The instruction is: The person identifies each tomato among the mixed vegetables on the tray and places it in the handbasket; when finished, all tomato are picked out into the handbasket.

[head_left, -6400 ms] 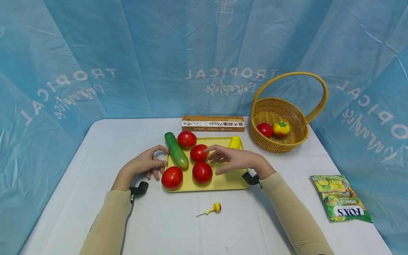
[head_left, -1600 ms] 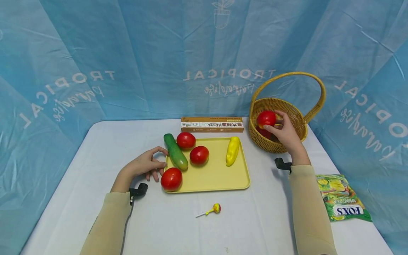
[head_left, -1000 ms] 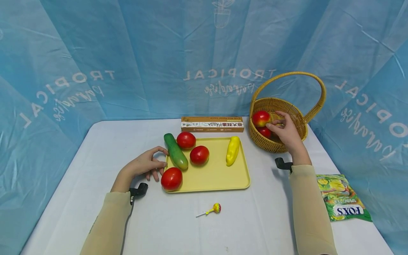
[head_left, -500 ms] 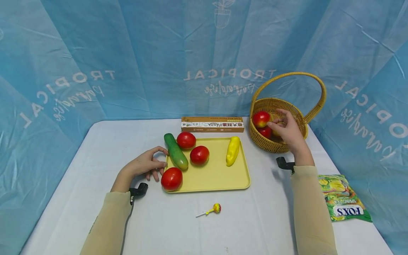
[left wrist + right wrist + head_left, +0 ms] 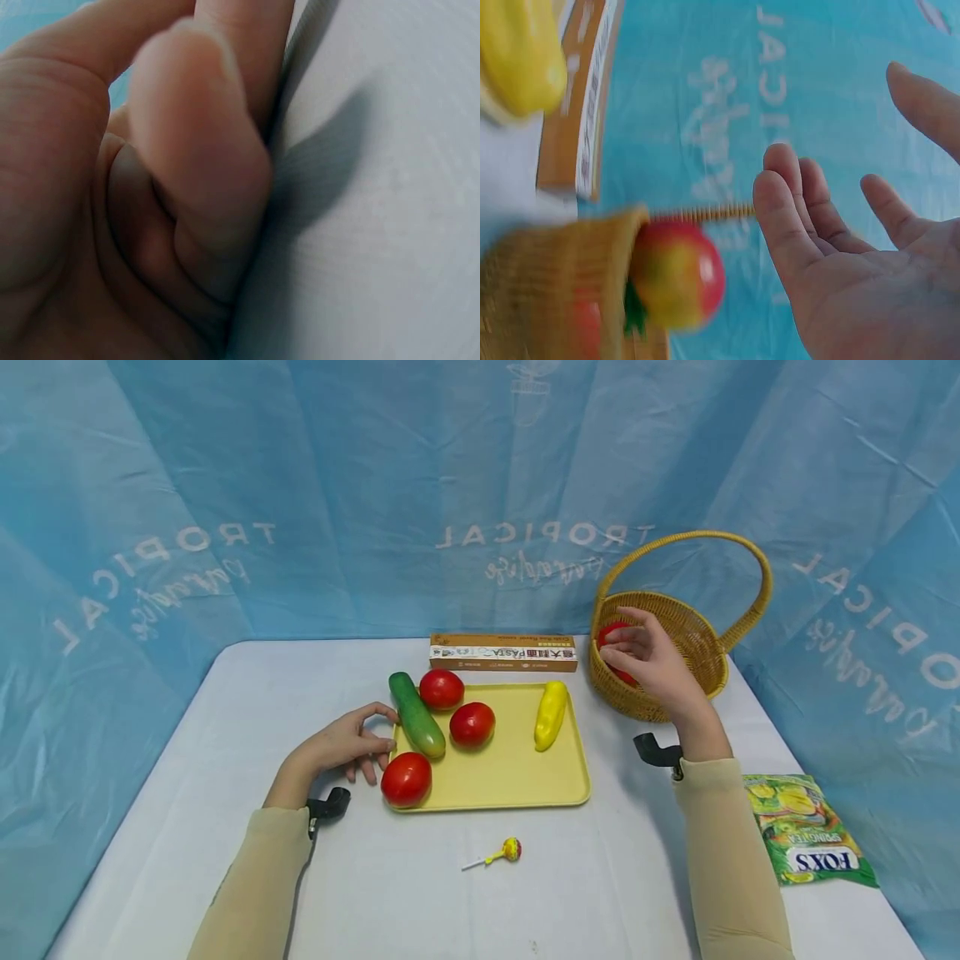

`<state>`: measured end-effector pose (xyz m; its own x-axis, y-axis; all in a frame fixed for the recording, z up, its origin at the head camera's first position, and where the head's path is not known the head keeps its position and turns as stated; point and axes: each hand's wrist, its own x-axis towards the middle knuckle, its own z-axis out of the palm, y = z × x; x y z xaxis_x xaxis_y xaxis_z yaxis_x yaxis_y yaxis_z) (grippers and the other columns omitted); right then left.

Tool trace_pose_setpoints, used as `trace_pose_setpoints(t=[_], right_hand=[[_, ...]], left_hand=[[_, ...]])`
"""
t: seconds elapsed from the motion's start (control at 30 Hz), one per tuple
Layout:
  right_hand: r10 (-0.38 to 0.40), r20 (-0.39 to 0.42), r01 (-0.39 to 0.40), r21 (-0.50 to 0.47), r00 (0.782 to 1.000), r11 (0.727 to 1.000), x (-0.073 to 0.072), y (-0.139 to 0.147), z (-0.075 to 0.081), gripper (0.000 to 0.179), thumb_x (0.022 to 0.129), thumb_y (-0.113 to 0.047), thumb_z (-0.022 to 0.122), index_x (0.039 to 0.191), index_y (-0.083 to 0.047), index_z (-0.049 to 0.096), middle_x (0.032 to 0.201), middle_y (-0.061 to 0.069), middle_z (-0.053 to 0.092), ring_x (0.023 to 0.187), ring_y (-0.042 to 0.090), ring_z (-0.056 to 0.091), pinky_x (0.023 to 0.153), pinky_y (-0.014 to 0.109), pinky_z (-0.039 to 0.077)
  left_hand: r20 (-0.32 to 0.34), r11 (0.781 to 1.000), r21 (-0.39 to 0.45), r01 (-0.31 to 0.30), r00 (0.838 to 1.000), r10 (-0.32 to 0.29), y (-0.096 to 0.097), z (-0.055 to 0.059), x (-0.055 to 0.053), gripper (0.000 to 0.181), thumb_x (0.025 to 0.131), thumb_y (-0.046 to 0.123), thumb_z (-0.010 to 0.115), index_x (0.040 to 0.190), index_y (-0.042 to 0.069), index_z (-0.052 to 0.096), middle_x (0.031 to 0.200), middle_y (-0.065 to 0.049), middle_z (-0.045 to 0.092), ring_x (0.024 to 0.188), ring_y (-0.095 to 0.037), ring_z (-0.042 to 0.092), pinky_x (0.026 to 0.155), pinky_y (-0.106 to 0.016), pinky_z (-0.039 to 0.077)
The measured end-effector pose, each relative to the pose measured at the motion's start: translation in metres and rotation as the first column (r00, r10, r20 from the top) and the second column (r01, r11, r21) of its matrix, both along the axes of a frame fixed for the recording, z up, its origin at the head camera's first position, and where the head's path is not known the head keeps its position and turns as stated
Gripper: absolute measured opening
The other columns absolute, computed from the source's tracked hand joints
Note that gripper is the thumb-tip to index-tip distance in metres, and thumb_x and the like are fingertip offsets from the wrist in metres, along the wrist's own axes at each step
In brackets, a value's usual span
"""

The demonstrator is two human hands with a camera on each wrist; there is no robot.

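Observation:
In the head view my right hand hovers over the left side of the wicker basket. Its fingers are loosely bent and nothing is held. The right wrist view shows the fingers spread apart from a red-and-yellow toy fruit at the basket's mouth. Below that, a red fruit is partly covered by the hand. My left hand rests at the left rim of the yellow tray, fingers loosely bent. Beside it on the tray lie a green cucumber and a red tomato.
Two more red tomatoes and a yellow banana-like piece lie on the tray. A pasta box stands behind it. In front lies a lollipop; a green FOX'S packet is at the right. The basket's tall handle arches up.
The red-and-yellow fruit has gone from the tray's middle into the basket. My right hand has let go of it and since drifted left and up. The left hand has stayed put.

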<state>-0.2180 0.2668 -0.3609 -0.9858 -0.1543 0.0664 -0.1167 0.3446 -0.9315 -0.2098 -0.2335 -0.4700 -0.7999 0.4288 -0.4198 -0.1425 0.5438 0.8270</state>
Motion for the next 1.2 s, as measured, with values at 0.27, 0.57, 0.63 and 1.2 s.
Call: trace_pose_setpoints(t=[0.27,0.57,0.63,1.2], right_hand=[[0.199,0.060,-0.197,-0.036,0.978,0.980,-0.007,-0.043,-0.008,0.074,0.104,-0.024,0.071,0.164,-0.028,0.029,0.150,0.015,0.050,0.138,0.031,0.054,0.113,0.038,0.051],[0.409,0.166,-0.420,0.037,0.897,0.907,-0.020,-0.095,-0.032,0.082,0.101,-0.028,0.074,0.166,-0.034,0.025,0.156,0.020,0.048,0.146,0.041,0.050,0.123,0.058,0.041],[0.438,0.201,-0.458,0.067,0.876,0.886,-0.020,-0.103,-0.039,0.085,0.100,-0.030,0.075,0.167,-0.036,0.023,0.157,0.021,0.046,0.145,0.042,0.050,0.122,0.058,0.042],[0.497,0.297,-0.554,0.151,0.815,0.819,-0.020,-0.126,-0.071,0.084,0.098,-0.033,0.077,0.166,-0.030,0.028,0.149,0.018,0.054,0.139,0.036,0.056,0.121,0.055,0.044]], left_hand=[[0.009,1.000,-0.022,-0.010,1.000,0.010,0.000,0.002,-0.001,0.050,0.105,0.029,0.067,0.147,0.017,0.042,0.084,-0.010,0.076,0.060,-0.025,0.075,0.051,-0.025,0.055],[0.020,1.000,-0.009,-0.009,1.000,0.009,0.000,0.002,-0.001,0.051,0.104,0.031,0.068,0.146,0.017,0.043,0.085,-0.010,0.077,0.062,-0.026,0.076,0.051,-0.025,0.055],[0.017,1.000,-0.007,-0.009,1.000,0.010,0.001,0.002,0.000,0.051,0.104,0.030,0.068,0.146,0.017,0.043,0.085,-0.010,0.077,0.062,-0.026,0.077,0.051,-0.025,0.055],[-0.007,1.000,-0.022,0.005,1.000,-0.005,0.001,0.002,0.000,0.049,0.103,0.029,0.068,0.145,0.016,0.044,0.086,-0.010,0.078,0.060,-0.026,0.075,0.051,-0.026,0.056]])
